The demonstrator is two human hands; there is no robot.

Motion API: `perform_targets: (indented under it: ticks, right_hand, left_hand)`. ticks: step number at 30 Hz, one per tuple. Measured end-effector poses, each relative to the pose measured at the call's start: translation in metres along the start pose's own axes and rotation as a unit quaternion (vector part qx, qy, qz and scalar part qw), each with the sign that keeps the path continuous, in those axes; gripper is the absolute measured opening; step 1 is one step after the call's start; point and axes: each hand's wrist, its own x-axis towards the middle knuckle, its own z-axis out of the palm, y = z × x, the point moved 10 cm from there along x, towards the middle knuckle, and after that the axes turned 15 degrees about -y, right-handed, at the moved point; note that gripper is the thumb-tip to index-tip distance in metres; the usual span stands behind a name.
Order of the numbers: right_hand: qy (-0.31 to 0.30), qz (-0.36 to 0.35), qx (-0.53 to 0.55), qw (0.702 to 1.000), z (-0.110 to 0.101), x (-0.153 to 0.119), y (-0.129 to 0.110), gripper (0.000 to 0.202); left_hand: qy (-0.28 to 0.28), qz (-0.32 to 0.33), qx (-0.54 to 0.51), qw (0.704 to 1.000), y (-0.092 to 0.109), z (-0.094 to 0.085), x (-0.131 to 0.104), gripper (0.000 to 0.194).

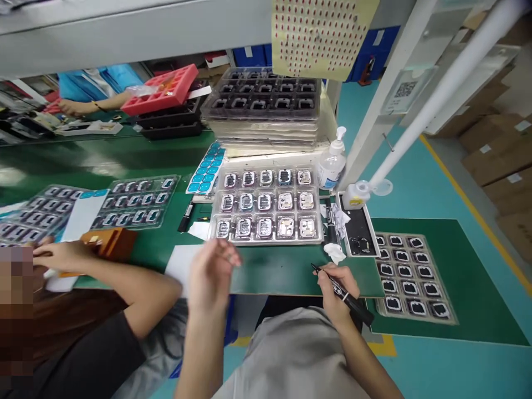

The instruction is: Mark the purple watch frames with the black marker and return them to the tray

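Note:
My right hand (337, 288) is closed around a black marker (353, 305), its dark tip pointing up and left over the green table edge. My left hand (211, 271) is raised just in front of a clear plastic tray (269, 243), its fingers loosely curled and a little blurred; nothing shows in them. Rows of small square device parts fill the tray. Most have dark centres, while several at the right, such as a pale part (286, 226), look silvery. A white sheet (180, 266) lies partly behind my left hand.
Stacked trays (261, 105) stand at the back beside a pump bottle (331, 163). To the right are a white box (355, 227) and another filled tray (409, 277). A co-worker's arm (133, 282) reaches across at left, near an orange-brown block (110, 244).

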Motion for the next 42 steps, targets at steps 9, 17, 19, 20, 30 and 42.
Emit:
perform_targets:
  ticks: [9,17,19,20,30,42]
  right_hand:
    - [-0.003,-0.004,0.019,1.0,0.001,0.0,0.005,0.011]
    - [0.001,-0.005,0.029,1.0,-0.001,0.001,0.001,0.01]
    - [-0.001,-0.007,0.032,0.999,-0.001,0.002,-0.001,0.01]
    - [-0.002,-0.01,0.034,0.999,-0.001,0.003,-0.001,0.01]
    - [0.016,-0.021,0.04,0.999,-0.002,0.004,0.004,0.014]
    - [0.026,-0.017,0.036,0.999,-0.004,0.007,0.001,0.019]
  left_hand:
    - [0.022,-0.118,-0.148,0.982,-0.098,0.018,-0.02,0.028]
    - [0.034,-0.074,-0.094,0.992,-0.078,0.02,-0.003,0.047]
    - [0.038,-0.056,-0.036,0.997,-0.068,0.018,0.001,0.052]
    - [0.041,-0.055,0.003,0.998,-0.062,0.016,0.003,0.055]
    - [0.013,-0.096,0.128,0.987,-0.059,0.007,0.011,0.062]
    - [0.022,0.024,-0.039,0.999,-0.039,0.035,0.019,0.055]
